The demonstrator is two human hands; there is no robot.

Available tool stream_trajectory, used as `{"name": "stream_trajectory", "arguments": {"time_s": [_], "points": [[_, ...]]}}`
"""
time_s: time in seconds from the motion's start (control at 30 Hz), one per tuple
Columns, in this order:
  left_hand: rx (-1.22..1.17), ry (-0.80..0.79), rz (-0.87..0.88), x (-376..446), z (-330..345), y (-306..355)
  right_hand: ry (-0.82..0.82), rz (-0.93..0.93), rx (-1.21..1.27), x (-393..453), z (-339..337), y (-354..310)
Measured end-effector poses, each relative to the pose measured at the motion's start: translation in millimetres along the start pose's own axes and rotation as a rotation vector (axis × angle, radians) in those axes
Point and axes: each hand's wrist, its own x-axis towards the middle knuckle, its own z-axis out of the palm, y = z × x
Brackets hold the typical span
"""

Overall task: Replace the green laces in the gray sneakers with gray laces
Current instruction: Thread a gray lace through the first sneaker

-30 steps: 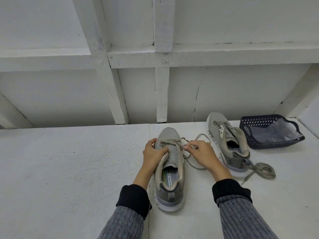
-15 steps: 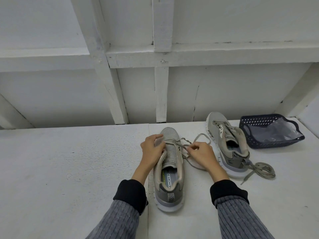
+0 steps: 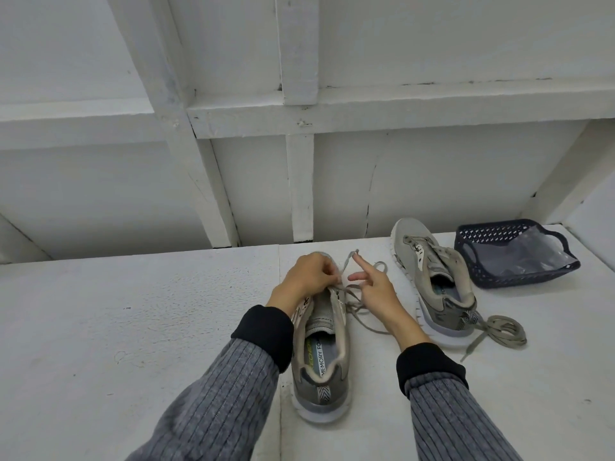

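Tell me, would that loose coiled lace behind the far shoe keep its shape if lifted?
Probably not. The coiled lace lies in limp loops on the table, so it would likely dangle and uncoil. It looks thin and light, easy to drag.

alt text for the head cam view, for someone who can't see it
Two hands work a lace at the toe end of a gray sneaker: the left hand pinches it, the right hand points a finger. A second sneaker, a loose lace and a dark basket lie right.

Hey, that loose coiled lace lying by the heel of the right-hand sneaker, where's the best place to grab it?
Pinch the straight free end of the coiled lace, coming from above on the near side. It trails out of the coil onto bare table, clear of the second sneaker, so it likely lifts without tangling.
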Motion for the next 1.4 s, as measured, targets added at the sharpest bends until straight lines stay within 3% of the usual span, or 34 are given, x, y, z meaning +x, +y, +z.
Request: {"name": "stream_trajectory", "arguments": {"time_s": [0.07,0.17,0.43,0.6,0.73,0.9,0.97,1.1,1.17,1.23,1.3,1.4], "points": [[-0.061,-0.017,0.079,-1.5,1.5,-4.3,0.011,-0.055,0.008,0.8,0.2,-1.9],[-0.339,0.001,0.136,-11.2,3.0,-5.0,0.035,-0.072,0.016,1.8,1.7,-7.5],[-1.026,0.34,0.008,-31.7,-18.7,-5.3,-0.029,-0.17,0.055,-1.9,19.6,-17.0],[-1.395,0.543,-0.024,-37.8,-45.6,-13.0,-0.079,-0.238,-0.148,0.4,26.1,-22.7],[-1.381,0.804,-0.101,-44.8,-71.3,-34.7,-0.107,-0.271,-0.248,5.0,30.3,-25.0],[-1.083,1.067,-0.364,-55.2,-79.2,-77.0,-0.078,-0.251,-0.261,7.9,35.0,-25.4],[-0.786,0.977,-0.487,-61.0,-73.6,-93.8,-0.053,-0.246,-0.218,6.8,36.1,-22.6],[-0.245,0.59,-0.676,-65.3,-48.4,-96.4,-0.05,-0.231,-0.148,5.7,36.5,-20.1],[-0.097,0.633,-0.493,-64.1,-34.2,-80.7,-0.061,-0.24,-0.147,6.8,34.9,-21.6],[-0.133,0.644,-0.159,-58.9,-25.1,-62.9,-0.06,-0.261,-0.156,8.4,33.6,-23.8],[-0.241,0.484,0.047,-50.3,-20.5,-47.4,-0.062,-0.271,-0.161,10.3,33.1,-24.4],[-0.133,0.226,0.086,-36.7,-16.4,-35.1,-0.068,-0.27,-0.149,12.1,32.3,-22.7]]}}
